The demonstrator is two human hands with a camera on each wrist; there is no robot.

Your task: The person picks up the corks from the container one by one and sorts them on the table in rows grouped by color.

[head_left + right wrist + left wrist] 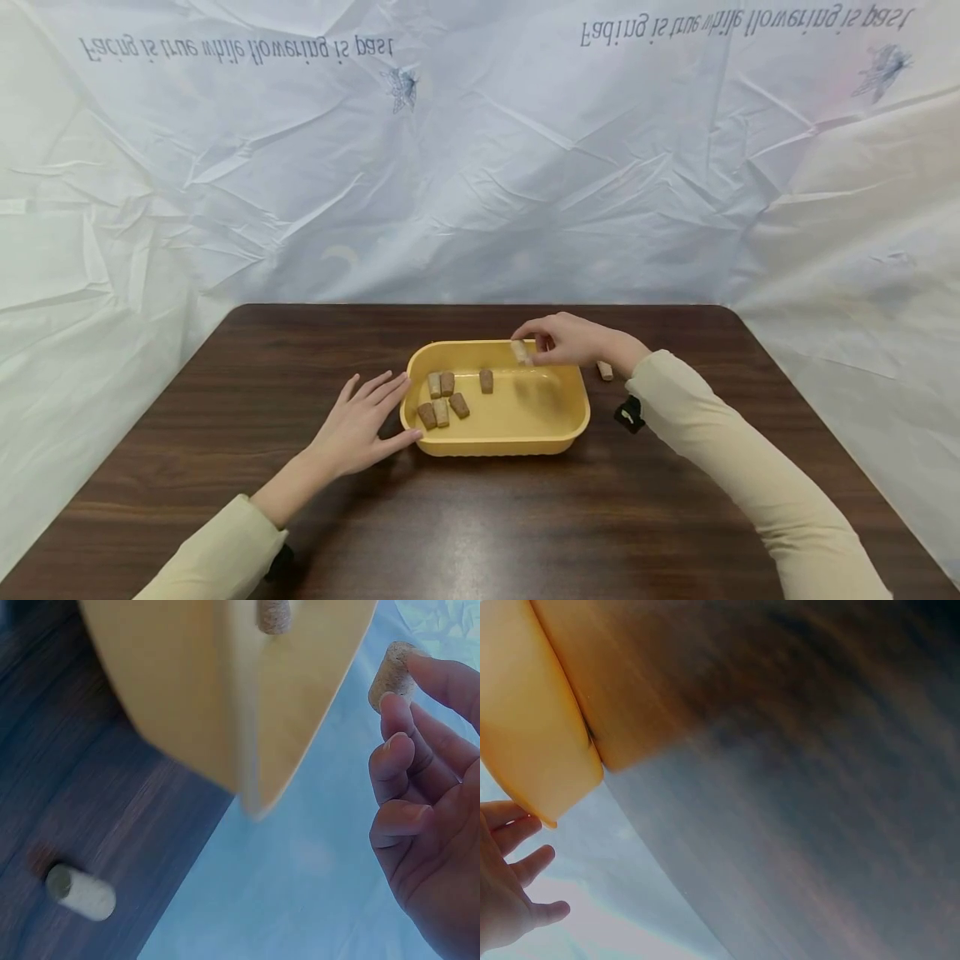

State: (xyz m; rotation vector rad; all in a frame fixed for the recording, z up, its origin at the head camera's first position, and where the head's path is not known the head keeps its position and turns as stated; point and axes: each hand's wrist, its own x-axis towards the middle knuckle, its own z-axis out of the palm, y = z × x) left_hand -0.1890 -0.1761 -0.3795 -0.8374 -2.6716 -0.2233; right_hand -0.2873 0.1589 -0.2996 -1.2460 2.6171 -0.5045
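A yellow tray (pixel 501 427) stands on the table, with several corks lying in its left half, one darker cork (pixel 487 382) nearer the middle. Above the tray's right part, the right hand (pixel 573 339) pinches a light cork (pixel 520 352) between thumb and fingertips; the right wrist view shows this held cork (pixel 393 676) up close. The left hand (pixel 363 424), fingers spread and fairly straight, touches the tray's left rim. In the left wrist view, the left hand (pixel 510 877) has its fingertips at the tray's edge (pixel 544 750).
Another light cork (pixel 604 371) lies on the brown table (pixel 465 517) to the right of the tray, beneath the right forearm; the right wrist view shows a loose cork (pixel 81 892) there too. White printed sheeting (pixel 480 167) hangs behind and beside the table.
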